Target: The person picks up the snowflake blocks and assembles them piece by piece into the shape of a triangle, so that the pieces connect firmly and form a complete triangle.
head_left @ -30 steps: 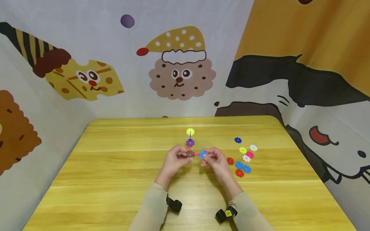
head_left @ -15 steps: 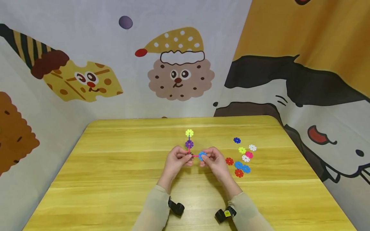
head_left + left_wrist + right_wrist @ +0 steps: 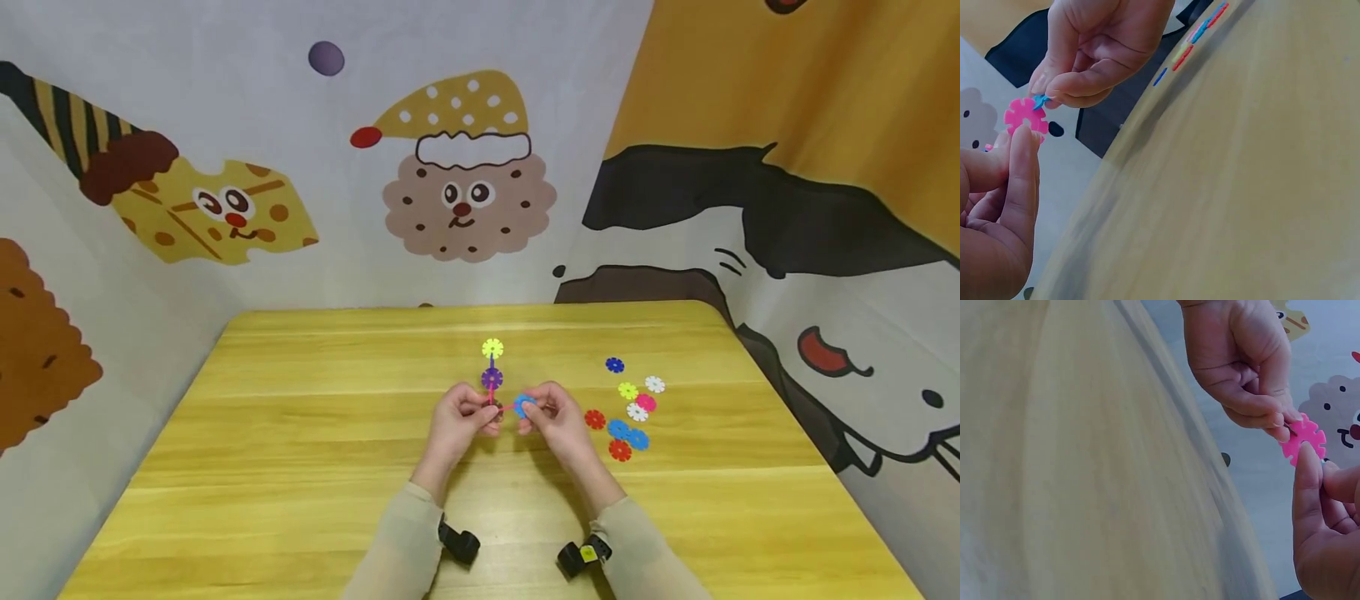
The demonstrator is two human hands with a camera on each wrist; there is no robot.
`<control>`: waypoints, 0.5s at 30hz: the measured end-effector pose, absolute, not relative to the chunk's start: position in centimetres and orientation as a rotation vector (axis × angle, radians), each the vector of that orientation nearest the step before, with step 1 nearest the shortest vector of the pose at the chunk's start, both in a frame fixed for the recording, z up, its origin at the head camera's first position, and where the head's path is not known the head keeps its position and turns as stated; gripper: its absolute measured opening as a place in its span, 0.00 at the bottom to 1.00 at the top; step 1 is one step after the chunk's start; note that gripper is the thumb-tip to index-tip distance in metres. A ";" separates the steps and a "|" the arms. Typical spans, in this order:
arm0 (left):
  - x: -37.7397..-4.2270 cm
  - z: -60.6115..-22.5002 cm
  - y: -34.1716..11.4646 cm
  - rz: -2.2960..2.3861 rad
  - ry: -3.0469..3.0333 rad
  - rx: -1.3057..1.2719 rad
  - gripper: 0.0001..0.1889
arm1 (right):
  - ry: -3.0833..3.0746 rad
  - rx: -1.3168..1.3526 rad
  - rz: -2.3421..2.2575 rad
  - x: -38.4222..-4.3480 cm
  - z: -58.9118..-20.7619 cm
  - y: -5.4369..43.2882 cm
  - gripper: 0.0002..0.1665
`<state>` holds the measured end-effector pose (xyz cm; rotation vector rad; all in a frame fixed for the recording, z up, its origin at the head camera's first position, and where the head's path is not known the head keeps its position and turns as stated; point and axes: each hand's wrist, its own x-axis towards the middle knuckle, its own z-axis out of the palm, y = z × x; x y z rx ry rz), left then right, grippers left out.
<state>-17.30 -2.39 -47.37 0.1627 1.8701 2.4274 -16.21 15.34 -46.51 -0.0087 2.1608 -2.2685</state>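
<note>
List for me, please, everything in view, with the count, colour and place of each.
Held discs: seven visible; one yellow, one blue, one purple, two pink, one brown, one light blue; in a bent line at the hands
Loose discs: nine; two red, two light blue, two white, one yellow, one pink, one dark blue; right side of the table
Table: one, yellow wood-grain, under the hands
Printed backdrop: white and orange with cartoons, around the table
Wrist cameras: two, black, one per wrist
Sleeves: two, beige, on the forearms
Left hand: one, bare, pinching the brown disc
Right hand: one, bare, pinching the held light blue disc
</note>
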 end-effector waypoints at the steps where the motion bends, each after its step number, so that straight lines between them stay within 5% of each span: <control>1: -17.3 -47.4 -2.4 2.430 1.873 0.167 0.09 | 2.171 -0.009 -2.254 -16.2 -46.5 15.3 0.11; 15: -17.2 -47.9 -2.1 2.430 1.889 0.178 0.09 | 2.199 -0.004 -2.275 -16.3 -47.1 15.2 0.11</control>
